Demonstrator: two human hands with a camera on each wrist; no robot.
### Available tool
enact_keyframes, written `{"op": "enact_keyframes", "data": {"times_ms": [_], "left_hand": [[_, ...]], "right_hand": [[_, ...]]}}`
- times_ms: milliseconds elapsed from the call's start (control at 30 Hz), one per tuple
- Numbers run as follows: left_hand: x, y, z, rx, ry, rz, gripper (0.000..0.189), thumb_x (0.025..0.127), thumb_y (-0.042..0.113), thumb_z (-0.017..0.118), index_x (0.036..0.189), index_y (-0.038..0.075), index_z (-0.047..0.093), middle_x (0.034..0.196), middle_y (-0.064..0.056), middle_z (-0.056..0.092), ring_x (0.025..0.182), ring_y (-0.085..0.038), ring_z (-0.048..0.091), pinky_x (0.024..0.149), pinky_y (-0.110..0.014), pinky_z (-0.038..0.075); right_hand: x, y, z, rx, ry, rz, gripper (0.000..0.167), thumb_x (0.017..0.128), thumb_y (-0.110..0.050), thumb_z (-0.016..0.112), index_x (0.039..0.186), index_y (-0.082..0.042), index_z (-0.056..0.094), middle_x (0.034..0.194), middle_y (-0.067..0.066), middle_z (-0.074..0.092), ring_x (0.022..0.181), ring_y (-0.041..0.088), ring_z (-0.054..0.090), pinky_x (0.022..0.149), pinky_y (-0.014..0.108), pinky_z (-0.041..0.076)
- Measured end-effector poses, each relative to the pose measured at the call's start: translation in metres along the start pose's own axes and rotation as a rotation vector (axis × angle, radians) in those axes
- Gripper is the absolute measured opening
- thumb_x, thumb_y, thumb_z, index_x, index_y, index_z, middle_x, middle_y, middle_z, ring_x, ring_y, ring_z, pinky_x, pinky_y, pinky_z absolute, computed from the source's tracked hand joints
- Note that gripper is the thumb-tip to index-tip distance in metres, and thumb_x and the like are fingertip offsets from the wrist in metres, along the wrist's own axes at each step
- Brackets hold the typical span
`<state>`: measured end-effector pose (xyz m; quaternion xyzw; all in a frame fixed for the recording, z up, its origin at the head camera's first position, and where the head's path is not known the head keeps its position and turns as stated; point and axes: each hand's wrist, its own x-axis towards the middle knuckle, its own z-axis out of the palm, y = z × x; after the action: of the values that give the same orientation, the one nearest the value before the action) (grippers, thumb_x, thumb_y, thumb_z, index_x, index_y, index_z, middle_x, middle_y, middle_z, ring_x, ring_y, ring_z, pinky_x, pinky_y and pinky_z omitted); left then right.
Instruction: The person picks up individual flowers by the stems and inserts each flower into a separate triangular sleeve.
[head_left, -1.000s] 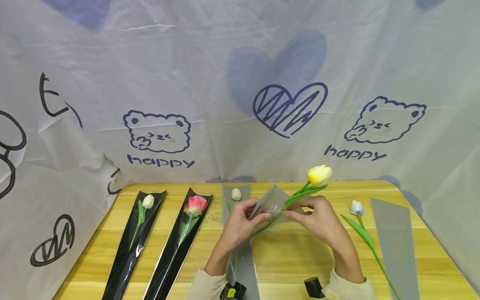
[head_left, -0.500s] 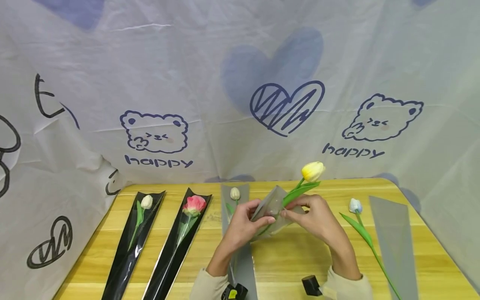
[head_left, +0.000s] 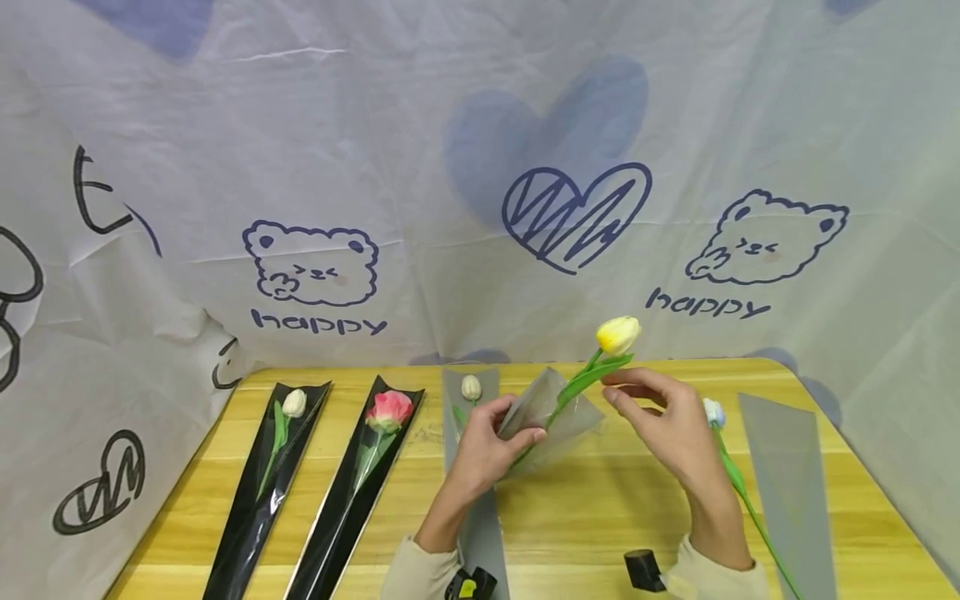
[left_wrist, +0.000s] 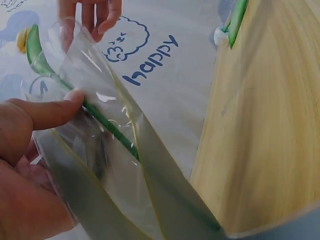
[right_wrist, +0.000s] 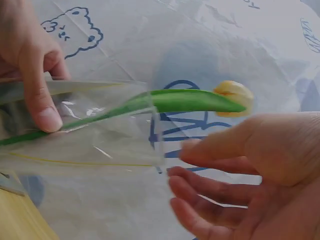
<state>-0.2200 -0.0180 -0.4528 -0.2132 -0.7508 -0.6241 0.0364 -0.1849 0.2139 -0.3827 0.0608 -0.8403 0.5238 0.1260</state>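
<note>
My left hand [head_left: 483, 446] pinches a clear-and-grey flower sleeve [head_left: 573, 425] over the table, thumb on its front. A yellow tulip [head_left: 619, 335] stands partly inside it, its bloom and green leaf leaning out past the top edge. In the left wrist view the green stem [left_wrist: 112, 127] runs down inside the plastic, under the thumb. My right hand [head_left: 667, 421] is to the right of the leaf, fingers loosely bent and holding nothing. The right wrist view has these fingers [right_wrist: 210, 187] apart from the sleeve's open end.
At the left lie two black sleeves, one with a white tulip [head_left: 295, 404], one with a pink flower [head_left: 390, 412]. A grey sleeve with a white tulip [head_left: 471, 387] lies under my left arm. Rightward are a blue-white tulip [head_left: 742, 492] and a grey sleeve [head_left: 791, 492].
My right hand has let go of the sleeve and moved right, away from it. The yellow tulip has shifted slightly left and lower in its tilt, while my left hand keeps its grip.
</note>
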Motion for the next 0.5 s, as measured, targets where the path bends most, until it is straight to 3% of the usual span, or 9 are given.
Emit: {"op": "enact_keyframes", "data": {"times_ms": [133,267,500], "left_hand": [[0.000,0.001,0.000,0.032,0.072,-0.011,0.020,0.084,0.005,0.085,0.088,0.001,0.066,0.075,-0.004,0.057,0.066,-0.011,0.046,0.062,-0.025,0.038],[-0.001,0.002,0.001,0.105,0.153,-0.003,0.020,0.083,0.008,0.087,0.091,0.003,0.069,0.075,-0.005,0.061,0.064,-0.010,0.048,0.060,-0.025,0.041],[-0.002,0.004,0.008,0.263,0.260,0.040,0.022,0.081,0.009,0.089,0.094,0.004,0.072,0.083,-0.009,0.072,0.070,-0.018,0.065,0.061,-0.028,0.050]], "right_hand": [[-0.002,-0.002,-0.003,0.060,0.143,0.012,0.024,0.101,-0.016,0.067,0.120,-0.002,0.071,0.117,0.011,0.071,0.096,0.009,0.067,0.077,0.020,0.056],[-0.002,-0.007,0.002,0.125,0.266,-0.003,0.020,0.100,-0.014,0.069,0.115,-0.002,0.072,0.109,0.008,0.071,0.090,0.015,0.069,0.075,0.021,0.057],[0.001,-0.013,0.017,0.208,0.323,-0.067,0.013,0.096,-0.009,0.073,0.106,0.000,0.074,0.100,0.008,0.070,0.083,0.015,0.069,0.072,0.024,0.058]]}}
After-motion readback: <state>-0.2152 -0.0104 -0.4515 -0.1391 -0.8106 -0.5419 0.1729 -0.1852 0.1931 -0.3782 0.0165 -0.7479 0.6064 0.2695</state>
